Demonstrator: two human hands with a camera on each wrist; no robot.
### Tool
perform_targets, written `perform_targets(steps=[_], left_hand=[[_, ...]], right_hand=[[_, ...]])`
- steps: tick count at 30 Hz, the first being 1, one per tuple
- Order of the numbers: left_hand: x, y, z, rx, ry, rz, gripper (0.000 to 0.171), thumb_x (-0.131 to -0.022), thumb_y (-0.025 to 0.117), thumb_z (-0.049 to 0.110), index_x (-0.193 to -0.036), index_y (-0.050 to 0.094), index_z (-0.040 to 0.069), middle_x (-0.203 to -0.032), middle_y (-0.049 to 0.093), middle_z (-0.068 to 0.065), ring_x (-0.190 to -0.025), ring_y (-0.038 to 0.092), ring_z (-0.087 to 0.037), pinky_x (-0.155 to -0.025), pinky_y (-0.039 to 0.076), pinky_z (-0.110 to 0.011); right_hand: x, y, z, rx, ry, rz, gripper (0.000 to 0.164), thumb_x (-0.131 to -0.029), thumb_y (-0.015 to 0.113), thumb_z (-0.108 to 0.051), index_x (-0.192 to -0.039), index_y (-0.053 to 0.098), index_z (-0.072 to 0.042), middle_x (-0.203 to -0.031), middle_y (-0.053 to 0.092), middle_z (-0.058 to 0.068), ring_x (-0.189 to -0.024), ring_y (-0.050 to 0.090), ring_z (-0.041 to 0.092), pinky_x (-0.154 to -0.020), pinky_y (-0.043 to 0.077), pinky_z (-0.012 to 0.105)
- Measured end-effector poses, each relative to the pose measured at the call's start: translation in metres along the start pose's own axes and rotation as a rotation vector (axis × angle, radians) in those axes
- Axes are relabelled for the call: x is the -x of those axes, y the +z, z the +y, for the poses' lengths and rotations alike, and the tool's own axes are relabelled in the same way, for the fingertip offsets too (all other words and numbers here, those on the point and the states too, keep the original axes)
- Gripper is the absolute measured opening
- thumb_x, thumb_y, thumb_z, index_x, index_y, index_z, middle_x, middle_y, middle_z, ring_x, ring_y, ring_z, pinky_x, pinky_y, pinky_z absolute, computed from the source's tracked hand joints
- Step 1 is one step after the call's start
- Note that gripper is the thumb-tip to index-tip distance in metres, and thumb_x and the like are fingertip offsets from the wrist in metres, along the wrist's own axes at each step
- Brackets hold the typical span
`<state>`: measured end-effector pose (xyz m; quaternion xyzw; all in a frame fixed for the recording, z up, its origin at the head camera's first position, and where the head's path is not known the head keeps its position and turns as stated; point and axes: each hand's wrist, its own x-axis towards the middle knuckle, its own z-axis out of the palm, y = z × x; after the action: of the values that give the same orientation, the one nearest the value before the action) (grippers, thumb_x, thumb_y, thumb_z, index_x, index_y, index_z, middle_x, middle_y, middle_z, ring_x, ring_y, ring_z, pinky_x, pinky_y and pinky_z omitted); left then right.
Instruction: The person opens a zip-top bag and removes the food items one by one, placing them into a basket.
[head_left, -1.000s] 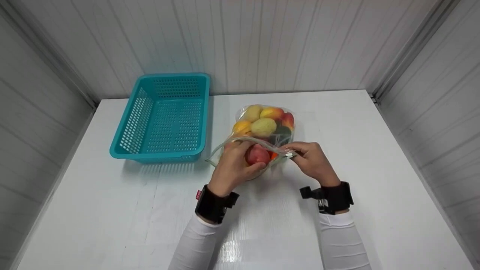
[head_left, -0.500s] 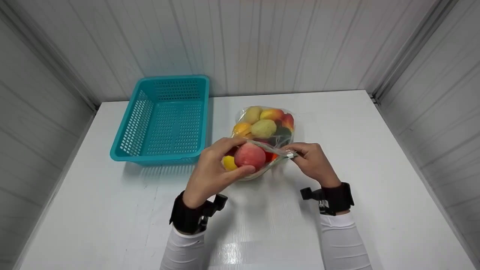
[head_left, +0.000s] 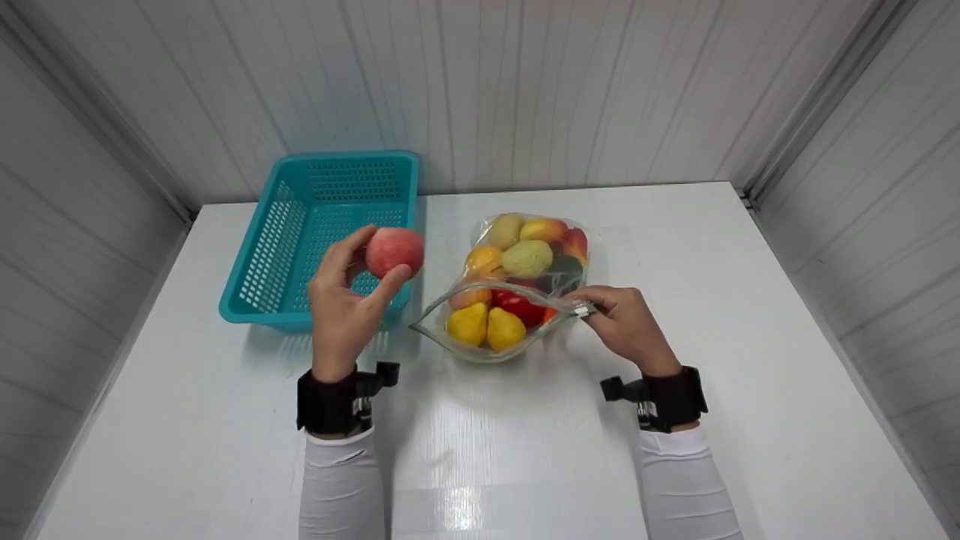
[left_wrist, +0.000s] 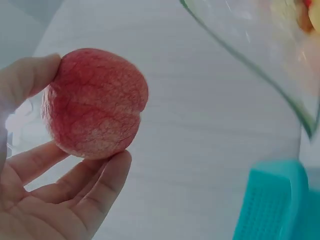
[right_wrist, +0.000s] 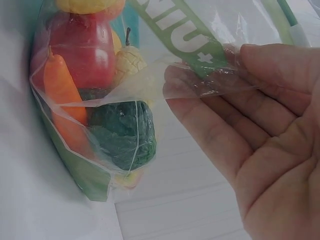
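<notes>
My left hand point(head_left: 341, 315) grips a pinkish-red peach point(head_left: 394, 253) between thumb and fingers, raised by the right rim of the basket. In the left wrist view the same peach point(left_wrist: 97, 102) shows its wrinkled skin and a crease. A clear zip bag point(head_left: 480, 356) lies with its mouth spread wide; two yellow pears point(head_left: 486, 327) and a red bell pepper point(head_left: 517, 306) show inside. My right hand point(head_left: 622, 326) pinches the bag's right corner, near the white slider. The right wrist view shows an orange carrot point(right_wrist: 66, 102) and a dark green vegetable point(right_wrist: 124, 134) in it.
A teal perforated basket point(head_left: 319, 309) stands on the white table point(head_left: 555, 450), left of the bag. More fruit, yellow, green and red, fills the bag's far end. Pale panelled walls point(head_left: 525, 90) enclose the table at the back and sides.
The left hand has drawn the peach out of the bag and carried it left and up to the basket's edge. The right hand keeps its hold on the bag corner.
</notes>
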<state>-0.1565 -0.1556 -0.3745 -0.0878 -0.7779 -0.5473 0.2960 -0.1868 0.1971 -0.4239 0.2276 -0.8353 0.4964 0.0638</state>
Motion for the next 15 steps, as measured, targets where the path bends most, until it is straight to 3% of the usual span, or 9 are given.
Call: perform_targets(steps=[3,7,10,15], left_hand=[[-0.004,-0.004,-0.015,-0.041,-0.025,0.04,0.056,-0.087,0.084,0.01,-0.137,0.062,-0.001,-0.125,0.064,-0.018,-0.111,0.065,-0.027,-0.097,0.054,-0.022],[-0.007,-0.005,-0.032,-0.139,-0.09,0.058,0.057,-0.09,0.082,0.017,-0.14,0.06,-0.001,-0.127,0.062,-0.02,-0.112,0.065,-0.027,-0.097,0.057,-0.036],[-0.007,-0.003,-0.042,-0.224,-0.164,0.043,0.059,-0.091,0.081,0.019,-0.142,0.059,0.0,-0.129,0.06,-0.022,-0.114,0.062,-0.031,-0.097,0.056,-0.048],[-0.007,0.002,-0.053,-0.38,-0.257,-0.02,0.059,-0.091,0.081,0.017,-0.143,0.058,0.001,-0.133,0.058,-0.025,-0.119,0.056,-0.038,-0.098,0.052,-0.055]], right_hand=[[0.0,0.0,0.0,0.004,-0.001,0.002,0.017,-0.096,0.067,0.004,-0.102,0.081,-0.002,-0.103,0.078,0.01,-0.086,0.066,0.011,-0.076,0.051,0.016],[0.001,0.001,-0.001,0.008,0.0,0.002,0.016,-0.096,0.067,0.004,-0.102,0.081,-0.002,-0.102,0.078,0.01,-0.086,0.066,0.01,-0.076,0.051,0.016],[0.001,0.001,-0.002,0.015,0.003,0.001,0.017,-0.096,0.066,0.005,-0.102,0.081,-0.001,-0.103,0.078,0.011,-0.088,0.067,0.01,-0.077,0.051,0.016],[0.001,0.0,-0.002,0.016,0.008,0.005,0.019,-0.094,0.065,0.009,-0.103,0.08,0.001,-0.104,0.077,0.013,-0.09,0.068,0.014,-0.077,0.052,0.016]])
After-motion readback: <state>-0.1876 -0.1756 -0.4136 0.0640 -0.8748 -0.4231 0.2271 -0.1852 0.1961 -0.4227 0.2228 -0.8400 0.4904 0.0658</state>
